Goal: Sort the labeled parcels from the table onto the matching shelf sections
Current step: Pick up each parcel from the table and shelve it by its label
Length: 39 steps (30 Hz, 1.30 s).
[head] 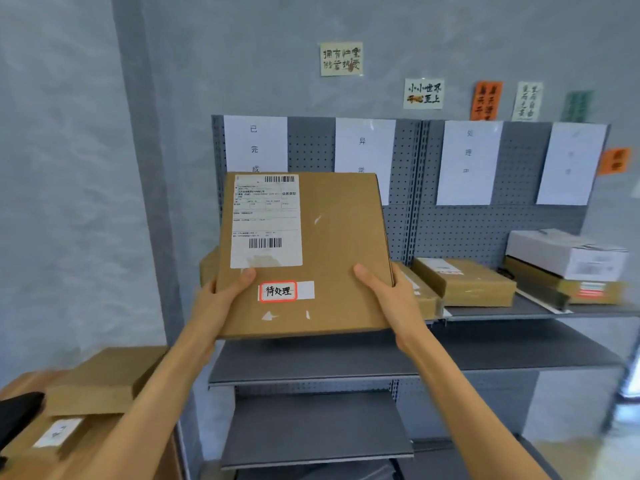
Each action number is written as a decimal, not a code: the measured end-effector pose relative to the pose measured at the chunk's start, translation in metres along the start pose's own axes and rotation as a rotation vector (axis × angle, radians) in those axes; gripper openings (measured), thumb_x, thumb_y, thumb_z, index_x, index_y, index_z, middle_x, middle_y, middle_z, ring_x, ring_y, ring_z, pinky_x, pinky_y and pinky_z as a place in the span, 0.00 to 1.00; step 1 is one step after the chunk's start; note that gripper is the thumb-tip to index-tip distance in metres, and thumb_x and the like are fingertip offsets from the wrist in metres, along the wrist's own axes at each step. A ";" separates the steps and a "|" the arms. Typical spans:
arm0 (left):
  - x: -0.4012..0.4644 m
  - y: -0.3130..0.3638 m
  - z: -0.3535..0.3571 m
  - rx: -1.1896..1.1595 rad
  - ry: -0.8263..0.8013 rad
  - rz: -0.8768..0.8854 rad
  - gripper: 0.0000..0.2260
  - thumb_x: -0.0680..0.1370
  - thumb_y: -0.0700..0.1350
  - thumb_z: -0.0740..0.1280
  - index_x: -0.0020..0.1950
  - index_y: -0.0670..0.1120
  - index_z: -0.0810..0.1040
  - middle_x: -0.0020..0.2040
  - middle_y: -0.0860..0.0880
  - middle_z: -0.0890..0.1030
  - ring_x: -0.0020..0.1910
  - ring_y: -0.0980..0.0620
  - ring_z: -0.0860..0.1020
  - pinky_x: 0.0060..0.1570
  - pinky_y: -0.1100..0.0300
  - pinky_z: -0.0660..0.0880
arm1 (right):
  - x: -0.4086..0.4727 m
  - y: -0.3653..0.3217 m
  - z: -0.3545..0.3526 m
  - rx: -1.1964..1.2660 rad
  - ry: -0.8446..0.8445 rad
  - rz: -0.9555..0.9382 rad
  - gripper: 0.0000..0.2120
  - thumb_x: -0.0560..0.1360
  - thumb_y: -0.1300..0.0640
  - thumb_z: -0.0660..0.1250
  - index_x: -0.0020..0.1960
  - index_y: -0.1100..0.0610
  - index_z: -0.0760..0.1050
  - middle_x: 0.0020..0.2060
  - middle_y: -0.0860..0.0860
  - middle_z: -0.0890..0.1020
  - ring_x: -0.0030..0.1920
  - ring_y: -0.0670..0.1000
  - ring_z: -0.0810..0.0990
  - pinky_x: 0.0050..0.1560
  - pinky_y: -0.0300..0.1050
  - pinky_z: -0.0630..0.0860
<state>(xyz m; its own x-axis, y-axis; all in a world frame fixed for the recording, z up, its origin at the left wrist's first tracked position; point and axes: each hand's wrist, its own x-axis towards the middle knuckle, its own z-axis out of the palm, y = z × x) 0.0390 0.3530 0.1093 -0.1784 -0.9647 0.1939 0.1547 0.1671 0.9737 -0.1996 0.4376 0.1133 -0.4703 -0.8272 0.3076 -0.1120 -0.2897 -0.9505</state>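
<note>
**Flat brown parcel held up before the shelf**

I hold a flat brown cardboard parcel [304,254] with both hands, its broad face turned toward me and tilted slightly back. A white shipping label [266,221] with two barcodes covers its upper left part. Below that sits a small white sticker [279,291] with a red border and black handwritten characters. A few scuffs and bits of torn tape mark the cardboard near the bottom edge.

My left hand [221,299] grips the parcel's lower left corner, thumb lying on the front face just under the shipping label, the other fingers hidden behind the box. My right hand [388,292] grips the lower right edge the same way, thumb on the front and fingers curled out of sight behind. The parcel touches nothing else; it hangs in front of the left half of the shelf unit [485,362], above its grey boards.

The shelf's pegboard back carries four white paper sheets [467,161] with printed characters, one per section. On the upper board, just right of my parcel, lies a brown box [420,292] partly hidden behind my right hand, then another brown taped box [467,282] beside it. Toward the board's right end a white box [568,254] rests on top of a darker brown one [561,289]. A corner of another brown box [207,268] peeks out behind my parcel's left edge.

At the lower left, the counter [20,379] holds more brown parcels [100,379], one with a white label, and a black object [17,417] at the frame edge.
</note>
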 end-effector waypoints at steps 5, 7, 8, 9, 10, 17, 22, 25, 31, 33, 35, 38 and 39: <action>0.001 -0.007 0.070 -0.010 -0.069 -0.016 0.35 0.60 0.62 0.73 0.65 0.52 0.74 0.54 0.49 0.83 0.52 0.46 0.82 0.57 0.47 0.76 | 0.006 -0.002 -0.072 -0.073 0.109 -0.010 0.30 0.67 0.39 0.75 0.64 0.49 0.72 0.55 0.45 0.81 0.54 0.48 0.81 0.56 0.48 0.78; 0.001 -0.007 0.098 -0.020 -0.108 -0.018 0.33 0.62 0.61 0.72 0.65 0.51 0.74 0.53 0.49 0.83 0.50 0.48 0.82 0.51 0.52 0.77 | 0.007 -0.006 -0.098 -0.097 0.146 -0.006 0.30 0.66 0.38 0.75 0.63 0.49 0.73 0.55 0.45 0.82 0.53 0.48 0.81 0.55 0.48 0.78; 0.001 -0.008 0.111 -0.023 -0.132 -0.023 0.32 0.64 0.60 0.72 0.65 0.51 0.73 0.53 0.49 0.83 0.50 0.49 0.82 0.49 0.54 0.77 | 0.007 -0.008 -0.110 -0.106 0.159 -0.009 0.28 0.67 0.39 0.74 0.62 0.49 0.72 0.54 0.46 0.82 0.52 0.47 0.81 0.51 0.44 0.78; 0.001 -0.008 0.124 -0.024 -0.157 -0.029 0.32 0.65 0.59 0.71 0.66 0.51 0.72 0.53 0.49 0.83 0.50 0.48 0.82 0.48 0.54 0.77 | 0.007 -0.010 -0.122 -0.115 0.172 -0.011 0.25 0.69 0.41 0.73 0.61 0.49 0.72 0.54 0.45 0.81 0.51 0.46 0.81 0.47 0.40 0.77; 0.002 -0.009 0.136 -0.023 -0.178 -0.036 0.32 0.65 0.59 0.71 0.67 0.51 0.72 0.54 0.49 0.83 0.51 0.48 0.81 0.50 0.53 0.77 | 0.007 -0.010 -0.133 -0.121 0.191 -0.011 0.24 0.70 0.43 0.73 0.61 0.49 0.71 0.53 0.45 0.81 0.50 0.45 0.80 0.44 0.38 0.75; 0.019 -0.023 0.208 -0.004 -0.303 -0.076 0.35 0.62 0.62 0.72 0.67 0.54 0.70 0.55 0.48 0.82 0.53 0.46 0.81 0.58 0.45 0.76 | 0.012 -0.002 -0.195 -0.215 0.327 0.004 0.31 0.68 0.37 0.73 0.65 0.49 0.69 0.56 0.46 0.79 0.53 0.47 0.79 0.53 0.44 0.76; 0.037 -0.033 0.256 -0.027 -0.354 -0.090 0.34 0.64 0.59 0.71 0.68 0.53 0.70 0.54 0.49 0.82 0.50 0.48 0.81 0.48 0.53 0.77 | 0.028 0.002 -0.229 -0.257 0.390 0.018 0.33 0.65 0.34 0.72 0.65 0.47 0.68 0.58 0.46 0.79 0.55 0.50 0.79 0.62 0.53 0.75; 0.056 -0.038 0.287 -0.047 -0.405 -0.096 0.30 0.68 0.57 0.71 0.68 0.51 0.70 0.53 0.49 0.82 0.49 0.49 0.80 0.45 0.55 0.75 | 0.047 0.003 -0.251 -0.290 0.448 0.016 0.33 0.68 0.36 0.71 0.67 0.48 0.66 0.59 0.47 0.78 0.56 0.51 0.79 0.62 0.53 0.75; 0.105 -0.039 0.359 -0.061 -0.492 -0.085 0.29 0.68 0.58 0.71 0.66 0.51 0.70 0.50 0.50 0.82 0.48 0.50 0.80 0.43 0.56 0.75 | 0.094 -0.006 -0.295 -0.338 0.535 -0.015 0.31 0.66 0.34 0.68 0.64 0.45 0.65 0.57 0.46 0.77 0.54 0.50 0.79 0.53 0.46 0.75; 0.118 -0.040 0.384 -0.065 -0.541 -0.089 0.32 0.64 0.59 0.71 0.65 0.51 0.71 0.51 0.49 0.83 0.49 0.49 0.81 0.44 0.55 0.75 | 0.106 -0.006 -0.313 -0.364 0.563 -0.020 0.36 0.65 0.31 0.69 0.66 0.46 0.65 0.59 0.46 0.78 0.55 0.50 0.80 0.53 0.46 0.77; 0.126 -0.045 0.410 -0.063 -0.587 -0.090 0.32 0.65 0.60 0.71 0.65 0.51 0.72 0.51 0.49 0.83 0.49 0.48 0.81 0.46 0.55 0.75 | 0.113 -0.004 -0.333 -0.384 0.602 -0.012 0.38 0.64 0.31 0.70 0.68 0.47 0.66 0.59 0.47 0.78 0.54 0.50 0.80 0.54 0.47 0.78; 0.131 -0.058 0.452 -0.073 -0.636 -0.110 0.27 0.71 0.57 0.70 0.67 0.50 0.71 0.51 0.49 0.82 0.49 0.49 0.80 0.44 0.57 0.74 | 0.117 0.000 -0.365 -0.398 0.661 0.007 0.31 0.68 0.35 0.69 0.66 0.46 0.66 0.58 0.47 0.79 0.54 0.50 0.81 0.56 0.49 0.79; 0.130 -0.062 0.466 -0.075 -0.657 -0.120 0.26 0.72 0.57 0.70 0.67 0.50 0.71 0.52 0.48 0.82 0.49 0.49 0.80 0.43 0.58 0.73 | 0.116 0.001 -0.376 -0.407 0.683 0.022 0.29 0.69 0.36 0.69 0.66 0.46 0.66 0.58 0.47 0.79 0.54 0.50 0.81 0.56 0.50 0.79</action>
<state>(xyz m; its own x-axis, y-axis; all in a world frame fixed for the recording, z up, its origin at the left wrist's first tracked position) -0.4464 0.3116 0.1296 -0.7494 -0.6470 0.1406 0.1598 0.0294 0.9867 -0.5834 0.5219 0.1312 -0.8941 -0.3139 0.3194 -0.3459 0.0312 -0.9377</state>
